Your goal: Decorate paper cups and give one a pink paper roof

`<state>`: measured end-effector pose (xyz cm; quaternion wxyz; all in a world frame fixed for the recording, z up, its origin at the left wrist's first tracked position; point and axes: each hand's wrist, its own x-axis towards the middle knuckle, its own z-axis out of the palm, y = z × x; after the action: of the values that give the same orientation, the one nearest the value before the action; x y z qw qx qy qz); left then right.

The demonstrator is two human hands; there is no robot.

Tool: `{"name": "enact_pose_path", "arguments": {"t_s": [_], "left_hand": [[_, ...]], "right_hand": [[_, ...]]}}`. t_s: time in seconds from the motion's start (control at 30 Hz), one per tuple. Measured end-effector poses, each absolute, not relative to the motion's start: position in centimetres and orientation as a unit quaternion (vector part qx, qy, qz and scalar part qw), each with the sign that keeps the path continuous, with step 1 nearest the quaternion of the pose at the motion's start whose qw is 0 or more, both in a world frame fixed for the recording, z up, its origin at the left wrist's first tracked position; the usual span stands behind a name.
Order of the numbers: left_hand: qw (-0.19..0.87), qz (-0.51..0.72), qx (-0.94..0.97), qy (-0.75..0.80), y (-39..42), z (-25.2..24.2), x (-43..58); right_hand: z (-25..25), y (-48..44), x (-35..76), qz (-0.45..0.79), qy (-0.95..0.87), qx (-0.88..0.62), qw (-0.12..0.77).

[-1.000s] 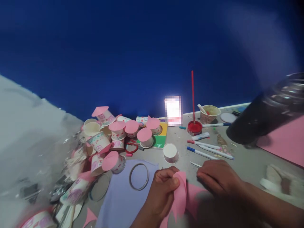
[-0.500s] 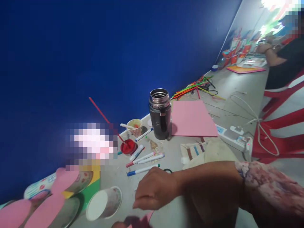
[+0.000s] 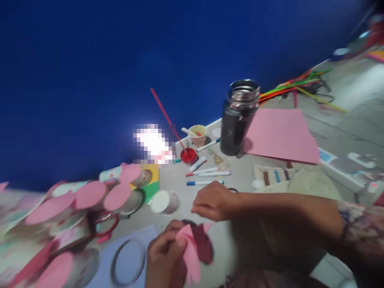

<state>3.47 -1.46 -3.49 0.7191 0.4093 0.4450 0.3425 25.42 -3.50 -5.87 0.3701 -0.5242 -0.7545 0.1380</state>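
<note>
Cups [image 3: 132,201] crowd left; ring [image 3: 113,266] lies on blue sheet [image 3: 103,262]; left hand [image 3: 165,248], grip closed on pink paper [image 3: 192,256] over tabletop [image 3: 177,181]; blue pen [image 3: 202,183] just beyond curled right hand [image 3: 214,200], can't tell if its grip holds anything; flask [image 3: 235,124] farther right.

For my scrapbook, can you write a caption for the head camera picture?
Left hand holding pink paper, with a cup, markers and a dark flask beyond.

Ring [image 3: 113,267] left of cutout [image 3: 192,255], markers [image 3: 214,174] — behind
</note>
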Motion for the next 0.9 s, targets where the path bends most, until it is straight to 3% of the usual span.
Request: {"name": "enact_pose_path", "arguments": {"t_s": [0.23,0.37,0.47,0.7,0.9], "left_hand": [[0.759,0.413,0.333,0.377,-1.2,-3.7,3.7],[0.737,0.404,0.361,0.404,-1.3,-4.4,3.4],[0.708,0.376,0.424,0.421,-1.3,-4.4,3.2],[0.645,0.345,0.548,0.406,-0.9,-3.9,3.2],[0.666,0.324,0.558,0.374,-1.1,-3.9,3.1]], "right_hand": [[-4.2,-4.3,25.1,0.280,-0.653,-0.543,0.448],[-3.1,-4.7,23.9,0.477,-0.542,-0.559,0.407],[-2.8,-4.7,23.3,0.550,-0.501,-0.551,0.379],[-2.7,-4.3,23.8,0.625,-0.470,-0.509,0.360],[-2.9,-4.3,23.7,0.649,-0.453,-0.494,0.360]]}}
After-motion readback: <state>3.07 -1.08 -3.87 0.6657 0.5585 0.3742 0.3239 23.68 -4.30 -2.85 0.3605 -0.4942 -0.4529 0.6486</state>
